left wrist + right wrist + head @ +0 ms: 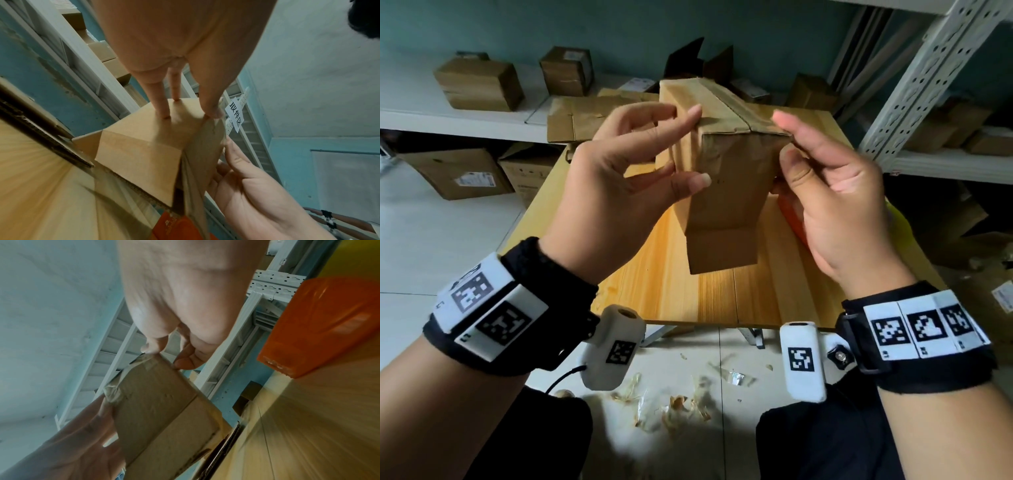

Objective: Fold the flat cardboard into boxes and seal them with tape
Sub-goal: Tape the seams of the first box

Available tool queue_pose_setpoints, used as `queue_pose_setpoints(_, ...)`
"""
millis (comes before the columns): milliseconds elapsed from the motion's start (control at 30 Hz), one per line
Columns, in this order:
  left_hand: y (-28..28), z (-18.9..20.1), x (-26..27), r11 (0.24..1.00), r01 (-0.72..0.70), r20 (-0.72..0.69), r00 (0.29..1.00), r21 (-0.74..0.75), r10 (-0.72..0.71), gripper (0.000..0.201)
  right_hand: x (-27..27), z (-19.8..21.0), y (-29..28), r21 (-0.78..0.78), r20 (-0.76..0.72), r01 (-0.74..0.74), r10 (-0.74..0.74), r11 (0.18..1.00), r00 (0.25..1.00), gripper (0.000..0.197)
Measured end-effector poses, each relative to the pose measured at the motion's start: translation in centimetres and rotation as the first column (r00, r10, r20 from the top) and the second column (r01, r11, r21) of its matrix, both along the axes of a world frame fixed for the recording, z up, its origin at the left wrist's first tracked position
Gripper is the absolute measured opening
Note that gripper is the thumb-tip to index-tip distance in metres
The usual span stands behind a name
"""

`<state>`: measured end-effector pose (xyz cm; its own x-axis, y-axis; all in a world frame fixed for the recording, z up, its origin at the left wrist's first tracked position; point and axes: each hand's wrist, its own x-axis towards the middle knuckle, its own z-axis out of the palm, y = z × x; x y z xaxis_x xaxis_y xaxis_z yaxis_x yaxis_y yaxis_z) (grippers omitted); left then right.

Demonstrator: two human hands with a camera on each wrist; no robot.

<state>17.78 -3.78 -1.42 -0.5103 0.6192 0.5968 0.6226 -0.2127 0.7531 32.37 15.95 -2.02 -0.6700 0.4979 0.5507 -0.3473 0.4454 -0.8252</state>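
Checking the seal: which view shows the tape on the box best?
The head view: the tape strip runs along the top of the box. The right wrist view shows only its wrinkled end; the left wrist view shows none clearly.

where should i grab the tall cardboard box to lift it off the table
Grip the box by its two flat side faces, just below the top: left hand from the left, right hand from the right. It stands tall on end on the table, so those faces oppose each other squarely. Avoid the bottom, where a flap looks loose, and the wrinkled tape on top.
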Motion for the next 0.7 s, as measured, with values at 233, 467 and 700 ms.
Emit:
queue_pose_setpoints(233, 0.1, -0.1, 0.4, 0.995, 0.081, 0.150, 0.986, -0.057, -0.072, 0.058, 0.0, 0.7, -1.1, -0.146, -0.012, 0.055, -0.057, 0.988, 0.998, 0.031)
queue_pose_setpoints(467, 0.2, 0.4, 2.0, 0.980, 0.031, 0.113, 0.994, -0.198, -0.008, 0.060, -0.3, 0.5, -2.1, 0.050, 0.106, 0.288, -0.292, 0.956, 0.951, 0.048)
queue_pose_setpoints(700, 0.3, 0.7, 2.2, 0.948, -0.146, 0.004, 0.988, -0.283, 0.153, 0.068, -0.4, -0.3, -2.4, 0.217, 0.197, 0.235, -0.278, 0.948, 0.940, 0.048)
